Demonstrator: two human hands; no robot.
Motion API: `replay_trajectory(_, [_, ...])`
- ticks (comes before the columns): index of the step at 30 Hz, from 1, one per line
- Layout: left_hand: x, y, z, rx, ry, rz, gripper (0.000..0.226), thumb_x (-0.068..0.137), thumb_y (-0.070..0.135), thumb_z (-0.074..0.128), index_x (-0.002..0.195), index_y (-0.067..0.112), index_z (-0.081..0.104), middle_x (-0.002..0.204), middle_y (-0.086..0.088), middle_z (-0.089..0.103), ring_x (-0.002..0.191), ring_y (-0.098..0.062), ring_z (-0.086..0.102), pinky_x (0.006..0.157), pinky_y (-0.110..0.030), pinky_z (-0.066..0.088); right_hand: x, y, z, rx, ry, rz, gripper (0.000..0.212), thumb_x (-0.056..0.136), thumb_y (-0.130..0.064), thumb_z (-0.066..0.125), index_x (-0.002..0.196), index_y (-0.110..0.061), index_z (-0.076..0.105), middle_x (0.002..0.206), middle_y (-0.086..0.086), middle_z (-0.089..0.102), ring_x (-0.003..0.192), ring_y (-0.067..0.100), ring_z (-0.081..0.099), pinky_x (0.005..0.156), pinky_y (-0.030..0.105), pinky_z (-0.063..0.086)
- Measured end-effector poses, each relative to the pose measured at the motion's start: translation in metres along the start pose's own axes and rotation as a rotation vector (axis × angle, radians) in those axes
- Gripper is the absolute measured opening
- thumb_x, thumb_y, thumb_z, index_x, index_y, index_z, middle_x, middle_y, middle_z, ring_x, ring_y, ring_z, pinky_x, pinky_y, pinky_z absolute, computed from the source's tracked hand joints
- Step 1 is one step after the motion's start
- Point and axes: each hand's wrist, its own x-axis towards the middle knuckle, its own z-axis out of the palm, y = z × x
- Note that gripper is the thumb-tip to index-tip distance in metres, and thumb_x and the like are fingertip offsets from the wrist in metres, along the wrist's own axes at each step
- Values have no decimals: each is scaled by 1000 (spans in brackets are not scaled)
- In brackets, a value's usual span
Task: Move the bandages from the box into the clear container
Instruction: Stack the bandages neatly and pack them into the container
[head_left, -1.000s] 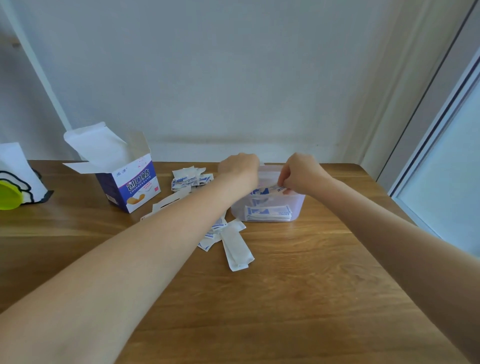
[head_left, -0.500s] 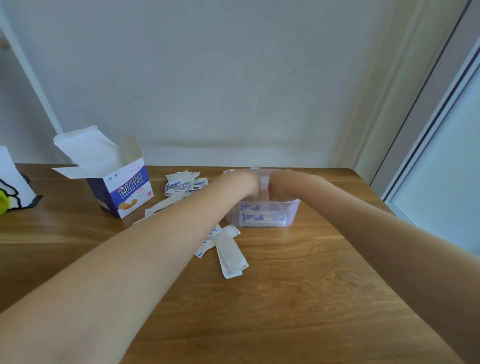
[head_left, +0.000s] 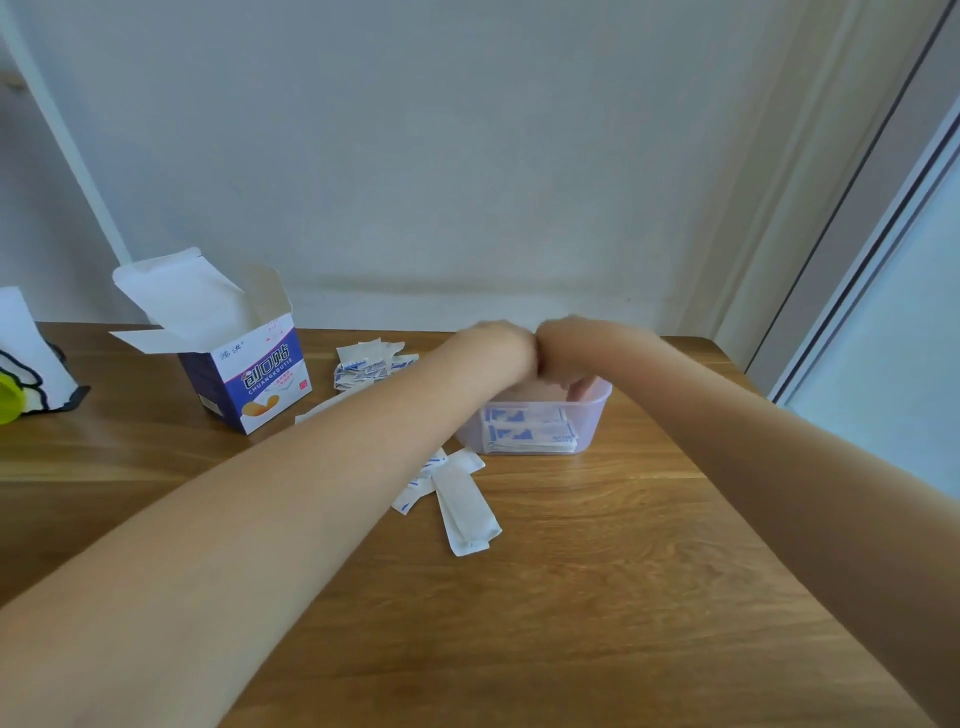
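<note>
The box (head_left: 244, 364) is blue and white, reads "CHUANGKOUTIE" under some bigger characters, has a bandage drawing on the front, and stands with its flaps open at the table's (head_left: 597, 597) back left; can't see inside it from this angle. Both hands sit knuckle to knuckle over the container (head_left: 589, 423), wrists bent down into it. The left hand (head_left: 498, 351) and right hand (head_left: 563, 345) are blurry and their fingers go down behind the rim, so I can't tell whether either one is holding anything or how curled they are. Through the clear wall you can see a stack of bandages (head_left: 530, 431), white wrappers with blue print, lying flat at the bottom. More wrappers are out loose: a pile (head_left: 366, 361) between box and container, partly hidden by the left forearm, and a few strips (head_left: 462, 499) just in front of the container's left corner, 1 of them plain white. At the far left edge there's a white thing with black outlines and a yellow-green bit (head_left: 10, 400), cut off by the frame.
</note>
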Motion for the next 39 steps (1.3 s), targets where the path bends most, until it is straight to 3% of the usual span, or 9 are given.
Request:
replay_trajectory(3, [-25,-11,-14,-19,240,37,19,92,15,45,74,14,51,66,1,49,71,-22,54,69,-28,41,-16,-4,-14,69,191,-105,26,92,-7,45,66,-9,53,42,0,55,49,16,56,54,19,45])
replay_trajectory(6, [-47,-38,-10,-63,320,41,28,86,11,46,58,12,47,57,-2,53,61,-24,53,63,-27,43,-47,-15,-10,202,110,-214,32,92,-13,46,62,-9,54,59,7,66,50,18,62,71,19,51])
replay_trajectory(10, [-69,-71,18,-71,146,25,21,83,13,48,72,8,65,70,-3,70,71,-22,65,67,-27,49,-71,-49,40,-25,-57,-324,28,93,-26,49,69,-10,48,70,4,60,67,22,61,68,27,51])
replay_trajectory(13, [-75,-88,44,-12,56,38,27,85,30,56,85,6,69,76,-5,61,71,-22,54,55,-25,36,-67,-64,78,-101,26,-316,39,92,-36,51,112,-3,50,115,13,53,94,26,55,75,34,46])
replay_trajectory(17, [-79,-100,75,-29,36,130,35,85,39,59,112,16,57,110,-4,53,105,-21,49,78,-29,38,-69,-66,90,-150,80,-307,46,91,-15,51,131,0,34,132,20,41,121,35,45,92,39,43])
replay_trajectory(23, [-88,-95,92,-175,183,269,54,85,36,62,133,22,43,133,6,41,123,-14,34,101,-32,36,-70,-46,89,-46,209,-349,37,88,0,46,125,-6,44,116,13,59,102,29,60,74,33,47])
replay_trajectory(30, [-93,-92,75,-650,244,178,17,83,23,67,100,19,65,75,11,58,68,-2,53,58,-9,41,-70,-35,68,605,45,-333,17,82,-14,66,100,-13,64,92,7,68,79,16,59,66,22,47])
replay_trajectory(35, [-97,-107,74,-733,180,124,11,84,28,67,80,18,62,69,6,65,65,-7,60,74,-31,51,-67,-32,71,794,7,-270,17,80,-10,70,72,-18,57,87,9,70,75,17,61,77,32,53])
replay_trajectory(39, [-100,-116,76,-797,188,47,20,85,31,64,84,12,63,70,6,66,64,-6,61,63,-21,48,-69,-38,73,940,54,-228,18,91,-21,57,75,-14,62,80,8,69,65,16,62,68,31,56])
